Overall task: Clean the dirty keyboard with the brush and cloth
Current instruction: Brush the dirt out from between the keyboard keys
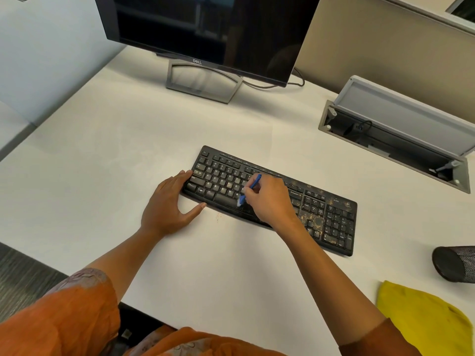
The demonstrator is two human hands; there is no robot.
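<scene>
Left hand point(168, 201) flat, fingers spread, steadies keyboard point(270, 199) mid-frame so right hand point(270, 199) pinching brush point(250, 188) can sweep; cloth point(421, 312) waits lower right.

- An office workstation, by every sign in view
- A white desk point(102, 150) with a dark-screened monitor point(205, 24) on a grey stand, its cable trailing off behind
- Padded partition panels point(372, 39) wall the desk in at the back and on the left, as in a cubicle
- A recessed cable box point(395, 145) set into the desktop, its grey lid tipped open, with a plug and wiring inside
- A black keyboard point(331, 217) lying on the desk in front of the monitor
- Grey carpet point(23, 273) on the floor beside the desk edge
</scene>
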